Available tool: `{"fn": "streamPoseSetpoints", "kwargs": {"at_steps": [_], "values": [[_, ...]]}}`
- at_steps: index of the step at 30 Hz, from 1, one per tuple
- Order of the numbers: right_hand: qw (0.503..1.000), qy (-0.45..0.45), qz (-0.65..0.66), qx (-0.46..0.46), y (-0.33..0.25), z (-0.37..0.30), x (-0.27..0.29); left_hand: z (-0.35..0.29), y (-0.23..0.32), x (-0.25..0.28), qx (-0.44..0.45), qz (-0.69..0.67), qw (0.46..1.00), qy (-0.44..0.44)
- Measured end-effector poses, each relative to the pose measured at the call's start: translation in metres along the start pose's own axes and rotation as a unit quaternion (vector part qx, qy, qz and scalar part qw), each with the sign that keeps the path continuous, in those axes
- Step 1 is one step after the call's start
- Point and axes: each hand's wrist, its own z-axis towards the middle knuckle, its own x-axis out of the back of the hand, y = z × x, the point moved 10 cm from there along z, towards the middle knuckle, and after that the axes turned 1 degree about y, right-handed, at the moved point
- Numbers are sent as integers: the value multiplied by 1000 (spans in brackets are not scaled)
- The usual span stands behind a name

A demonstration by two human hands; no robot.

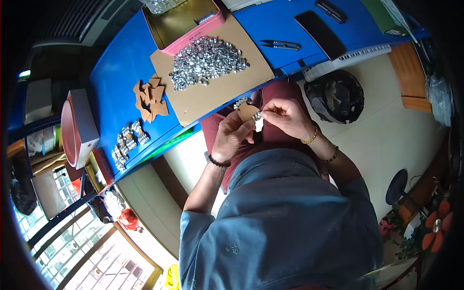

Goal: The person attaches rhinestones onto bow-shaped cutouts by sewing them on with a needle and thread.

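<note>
Over my lap, my left hand (231, 137) grips a small brown cut piece (247, 112), which looks like leather or card, with silver beads (240, 102) along its edge. The thumb and fingers of my right hand (289, 119) are pinched together at the piece's right edge, beside a shiny bead; whether a needle or thread is between them is too small to see. Ahead on the table, a heap of silver beads (208, 63) lies on a tan board (193, 107). To its left are loose brown pieces (151, 100) and a cluster of pieces with silver beads (128, 141).
A pink tin (212, 27) stands behind the heap on the blue table (113, 72). Thread snips (281, 45), a dark phone (320, 35) and a dark case-like object (331, 11) lie to the right. A black-lined bin (334, 99) is on the floor at right.
</note>
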Motion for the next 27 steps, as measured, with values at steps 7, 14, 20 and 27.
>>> {"fn": "streamPoseSetpoints", "kwargs": {"at_steps": [7,14,20,27], "values": [[993,26,-99,53,-2,1,11,7,31,-18,-137,213,965,71],[984,87,-134,77,3,1,7,6,6,-8,-54,152,984,80],[982,114,-130,71,2,-7,19,11,2,-27,-27,57,997,34],[981,113,-126,94,3,-4,16,13,2,-14,-57,100,993,36]]}}
